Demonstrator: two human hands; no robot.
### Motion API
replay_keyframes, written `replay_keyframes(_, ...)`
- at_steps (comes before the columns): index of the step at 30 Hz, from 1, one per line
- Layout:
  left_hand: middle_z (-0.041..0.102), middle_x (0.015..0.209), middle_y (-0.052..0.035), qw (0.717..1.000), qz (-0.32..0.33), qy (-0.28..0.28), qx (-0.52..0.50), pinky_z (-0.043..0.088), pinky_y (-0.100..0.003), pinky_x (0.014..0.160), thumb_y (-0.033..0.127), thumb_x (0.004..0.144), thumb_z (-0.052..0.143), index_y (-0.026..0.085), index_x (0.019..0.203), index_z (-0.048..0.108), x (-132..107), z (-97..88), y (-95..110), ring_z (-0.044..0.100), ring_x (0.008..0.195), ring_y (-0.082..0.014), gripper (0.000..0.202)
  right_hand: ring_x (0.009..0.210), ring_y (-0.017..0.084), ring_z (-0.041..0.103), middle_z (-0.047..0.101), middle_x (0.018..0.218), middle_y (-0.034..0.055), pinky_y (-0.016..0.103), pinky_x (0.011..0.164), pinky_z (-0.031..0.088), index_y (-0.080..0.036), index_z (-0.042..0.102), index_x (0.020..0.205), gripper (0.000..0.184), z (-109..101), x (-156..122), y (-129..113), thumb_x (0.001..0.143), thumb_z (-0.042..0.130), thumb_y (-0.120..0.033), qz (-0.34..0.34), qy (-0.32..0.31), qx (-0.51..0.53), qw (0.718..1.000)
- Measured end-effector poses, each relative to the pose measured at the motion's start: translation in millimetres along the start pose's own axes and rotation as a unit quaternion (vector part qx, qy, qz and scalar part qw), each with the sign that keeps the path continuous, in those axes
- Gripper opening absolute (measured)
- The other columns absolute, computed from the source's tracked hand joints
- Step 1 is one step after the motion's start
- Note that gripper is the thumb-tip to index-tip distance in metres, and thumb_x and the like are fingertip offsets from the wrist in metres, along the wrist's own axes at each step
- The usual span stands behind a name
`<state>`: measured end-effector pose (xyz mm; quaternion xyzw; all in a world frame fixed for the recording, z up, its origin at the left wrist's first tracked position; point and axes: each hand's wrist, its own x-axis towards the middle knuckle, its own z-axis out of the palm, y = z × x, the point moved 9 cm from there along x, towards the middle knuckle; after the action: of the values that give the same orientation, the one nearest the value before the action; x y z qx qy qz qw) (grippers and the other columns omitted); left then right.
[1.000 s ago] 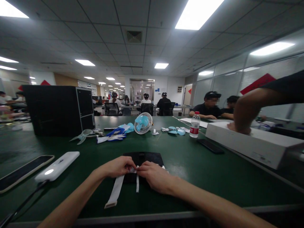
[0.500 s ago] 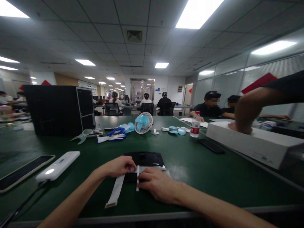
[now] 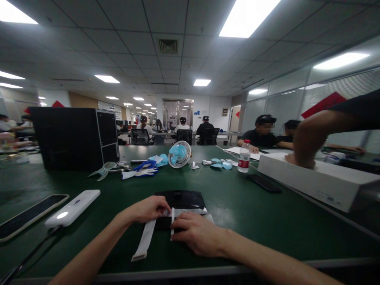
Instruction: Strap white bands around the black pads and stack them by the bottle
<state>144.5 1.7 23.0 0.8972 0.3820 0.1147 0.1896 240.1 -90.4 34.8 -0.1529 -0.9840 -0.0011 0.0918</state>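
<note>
A white flat ribbon cable [image 3: 145,238] lies bent over a glossy black panel [image 3: 190,198] near the table's front edge. Its lower end carries a small pale connector [image 3: 139,256] resting on the green table. My left hand [image 3: 152,208] is closed, thumb and finger pinching the cable where it folds. My right hand [image 3: 198,233] has its fingers bent against a narrow white connector strip [image 3: 172,225], which stands across the cable. The palm hides part of the panel and the cable's right-hand end.
A white power bank [image 3: 74,208] and a phone [image 3: 32,215] lie left. Behind are a black computer case [image 3: 71,136], gloves [image 3: 141,170], a small fan [image 3: 179,154] and a bottle [image 3: 244,158]. At right, another person's arm [image 3: 311,136] reaches into a white box [image 3: 308,178].
My right fingers have shifted very slightly at the connector strip. Otherwise both hands, the cable and the panel hold nearly the same place.
</note>
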Motion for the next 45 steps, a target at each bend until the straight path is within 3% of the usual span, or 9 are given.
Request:
replay_keyframes(6,0.060,0.094,-0.0017,1.000,0.016,-0.002,0.009,0.042,-0.023,0.076,0.020,0.081,0.051,0.023,0.101,0.068,-1.2,-2.0,6.6,0.056,0.085,-0.0138,0.026,0.115,0.019,0.051,0.059,0.124,0.0100,0.033,0.101,0.036,-0.015,0.058,0.122,0.035,-4.1,8.6,21.4,0.091,0.043,-0.021,0.087,0.034,0.041,0.995)
replay_keyframes(10,0.060,0.096,-0.0014,0.999,0.029,-0.011,0.014,0.043,-0.023,0.080,0.023,0.083,0.051,0.027,0.106,0.067,-2.6,-2.0,8.2,0.056,0.089,-0.0142,0.028,0.122,0.020,0.047,0.054,0.132,0.0109,0.034,0.105,0.033,-0.015,0.056,0.125,0.039,1.1,9.3,24.9,0.092,0.046,-0.032,0.092,0.015,0.054,0.994)
replay_keyframes(17,0.058,0.101,-0.0013,0.999,0.022,-0.013,0.034,0.042,-0.024,0.081,0.024,0.086,0.049,0.028,0.100,0.070,-10.5,-4.8,8.1,0.056,0.091,-0.0144,0.025,0.128,0.018,0.042,0.045,0.140,0.0069,0.033,0.109,0.030,-0.019,0.045,0.137,0.044,-7.2,-5.2,27.5,0.094,0.042,-0.030,0.097,0.003,0.098,0.990)
replay_keyframes(35,0.056,0.118,-0.0024,0.999,-0.035,0.022,0.018,0.042,-0.030,0.092,0.031,0.089,0.045,0.026,0.103,0.067,-43.5,-3.4,4.8,0.053,0.103,-0.0175,0.027,0.121,0.021,0.048,0.051,0.135,0.0080,0.038,0.104,0.037,-0.020,0.051,0.132,0.041,-18.6,-65.0,52.5,0.095,0.037,-0.032,0.194,0.004,0.112,0.975)
replay_keyframes(45,0.057,0.114,-0.0024,0.997,-0.053,0.047,0.021,0.042,-0.030,0.091,0.033,0.089,0.044,0.027,0.104,0.067,-44.8,-4.2,0.7,0.054,0.100,-0.0170,0.028,0.119,0.021,0.050,0.053,0.133,0.0076,0.038,0.102,0.039,-0.020,0.054,0.129,0.039,-18.0,-69.7,57.4,0.095,0.038,-0.032,0.197,0.016,0.107,0.975)
